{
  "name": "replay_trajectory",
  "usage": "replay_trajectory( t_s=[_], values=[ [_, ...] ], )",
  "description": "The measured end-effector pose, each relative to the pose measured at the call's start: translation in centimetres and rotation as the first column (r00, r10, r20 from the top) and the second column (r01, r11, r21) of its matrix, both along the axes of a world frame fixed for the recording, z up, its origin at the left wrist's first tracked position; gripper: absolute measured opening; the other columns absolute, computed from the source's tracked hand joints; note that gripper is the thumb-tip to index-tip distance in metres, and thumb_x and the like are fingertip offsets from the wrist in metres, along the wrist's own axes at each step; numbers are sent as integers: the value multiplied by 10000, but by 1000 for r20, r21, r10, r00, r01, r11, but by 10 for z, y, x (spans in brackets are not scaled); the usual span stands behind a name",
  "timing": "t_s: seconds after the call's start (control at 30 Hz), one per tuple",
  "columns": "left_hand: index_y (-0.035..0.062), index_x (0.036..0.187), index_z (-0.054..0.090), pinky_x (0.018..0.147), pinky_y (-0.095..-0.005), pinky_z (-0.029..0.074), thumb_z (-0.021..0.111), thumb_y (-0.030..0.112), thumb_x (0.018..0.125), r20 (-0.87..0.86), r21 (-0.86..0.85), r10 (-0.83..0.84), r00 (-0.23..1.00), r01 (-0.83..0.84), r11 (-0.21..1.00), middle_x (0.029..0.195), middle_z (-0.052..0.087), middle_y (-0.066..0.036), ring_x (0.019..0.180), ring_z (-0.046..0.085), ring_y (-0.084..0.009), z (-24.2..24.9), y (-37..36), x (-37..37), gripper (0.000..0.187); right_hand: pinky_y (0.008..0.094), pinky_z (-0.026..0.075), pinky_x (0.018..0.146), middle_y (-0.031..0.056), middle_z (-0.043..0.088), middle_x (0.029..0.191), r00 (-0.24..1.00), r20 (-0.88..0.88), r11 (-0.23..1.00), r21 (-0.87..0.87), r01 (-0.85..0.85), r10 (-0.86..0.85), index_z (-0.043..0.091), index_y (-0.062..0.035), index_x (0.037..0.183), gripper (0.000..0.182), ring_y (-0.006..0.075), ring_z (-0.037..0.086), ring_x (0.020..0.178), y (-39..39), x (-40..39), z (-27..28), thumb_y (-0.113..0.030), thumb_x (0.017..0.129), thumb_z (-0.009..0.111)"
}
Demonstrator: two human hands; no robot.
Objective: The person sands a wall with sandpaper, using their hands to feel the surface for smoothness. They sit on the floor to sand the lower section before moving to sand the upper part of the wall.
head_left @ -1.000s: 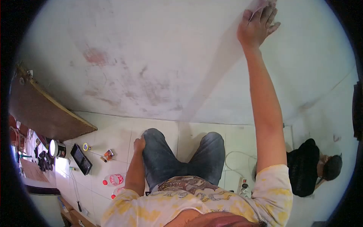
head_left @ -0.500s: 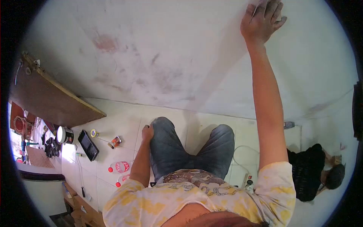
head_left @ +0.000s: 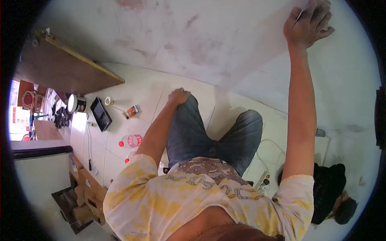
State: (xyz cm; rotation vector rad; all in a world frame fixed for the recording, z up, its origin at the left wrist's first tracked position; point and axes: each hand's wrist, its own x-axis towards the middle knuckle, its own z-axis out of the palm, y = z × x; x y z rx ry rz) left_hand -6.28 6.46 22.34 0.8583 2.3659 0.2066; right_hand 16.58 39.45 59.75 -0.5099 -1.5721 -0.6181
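Observation:
High up at the right, my right hand (head_left: 309,25) presses against the pale wall (head_left: 245,48). The pale edge of a thin sheet (head_left: 298,17) shows between its thumb and fingers; most of the sheet is hidden under the hand. Grey dust coats these fingers. My left hand (head_left: 179,96) lies over my left knee, fingers resting on the jeans (head_left: 185,128), and holds nothing. Dark and reddish smudges (head_left: 193,50) mark the wall between the door and my right arm.
Left lie a wooden door (head_left: 72,64), a white bucket (head_left: 76,103), a black paint tray (head_left: 100,114), a tape roll (head_left: 108,101), bottles (head_left: 131,141) and cardboard boxes (head_left: 90,186). A power strip (head_left: 262,180) and cable are right. Another person (head_left: 329,188) crouches at lower right.
The view has shifted, so the floor items appear higher. My right hand sits farther right in view, still against the wall. My left hand stays on the knee.

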Motion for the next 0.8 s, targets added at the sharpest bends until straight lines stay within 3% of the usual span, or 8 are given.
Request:
replay_trajectory(
  t_s=[0.13, 0.23, 0.33, 0.4, 0.57, 0.63, 0.73, 0.8],
  values=[
    [103, 1337, 540, 1090, -519, 329, 490, 579, 873, -294, -60, -336, 895, 333, 941, 1388, 506, -162, 1318, 437, -351, 31, -6, 45, 666, 700, 154, 1018, 201, 384, 1473, 996, -92, 999, -54, 10, -15, 384, -185, 1440, 534, 476, 328, 1337, -4, -8, -40, -425, 964, 418],
    [98, 1223, 629, 1076, -506, 344, 501, 553, 871, -187, -79, -727, 660, 728, 681, 1319, 562, -143, 1269, 488, -313, 25, -15, 72, 590, 701, 145, 1029, 202, 394, 1468, 997, 21, 989, -128, 71, -69, 401, -208, 1432, 528, 458, 311, 1359, 6, 2, -110, -430, 956, 453],
    [112, 1111, 683, 1053, -505, 365, 499, 538, 875, -202, 69, -822, 532, 845, 530, 1235, 611, -137, 1219, 527, -287, 5, -17, 56, 520, 716, 76, 1057, 249, 297, 1514, 967, 243, 972, -200, 125, -75, 322, -175, 1479, 601, 503, 219, 1394, 14, 29, -146, -452, 954, 422],
    [116, 1081, 689, 1036, -491, 383, 506, 520, 880, -213, 129, -713, 668, 742, 658, 1188, 631, -139, 1199, 538, -299, 17, -17, 25, 487, 713, 53, 1069, 261, 289, 1513, 933, 347, 963, -205, 175, -96, 298, -138, 1492, 645, 502, 201, 1403, 15, 40, -139, -460, 949, 431],
    [119, 1122, 680, 1006, -428, 423, 529, 485, 895, 58, 301, -272, 960, 243, 922, 1194, 641, -145, 1192, 549, -311, -21, -21, -21, 457, 687, -9, 1089, 300, 153, 1548, 993, 39, 979, -169, 118, -113, 166, 6, 1512, 786, 494, 75, 1439, 10, 27, -42, -517, 960, 361],
    [101, 1153, 671, 995, -402, 436, 535, 477, 903, 74, 187, -108, 991, 92, 978, 1209, 638, -157, 1182, 561, -319, -12, -17, -18, 471, 680, -19, 1093, 320, 95, 1547, 995, -17, 971, -221, 95, -102, 113, 32, 1510, 825, 501, 34, 1439, 12, 23, -39, -537, 956, 337],
    [86, 1197, 653, 986, -409, 445, 539, 491, 905, 207, 200, -137, 969, 95, 975, 1211, 639, -181, 1151, 588, -329, -50, -21, -44, 513, 680, -17, 1093, 335, 53, 1544, 986, 15, 950, -265, 165, -167, 37, 91, 1489, 898, 512, 12, 1434, 20, 26, -51, -550, 945, 354],
    [60, 1206, 644, 975, -419, 455, 535, 491, 911, 429, 364, -89, 899, -82, 928, 1178, 649, -199, 1121, 601, -349, -86, -41, -59, 533, 684, -7, 1091, 349, 49, 1534, 976, 33, 940, -261, 218, -217, 12, 128, 1469, 923, 526, 17, 1424, 35, 35, -62, -531, 942, 386]
  ],
)
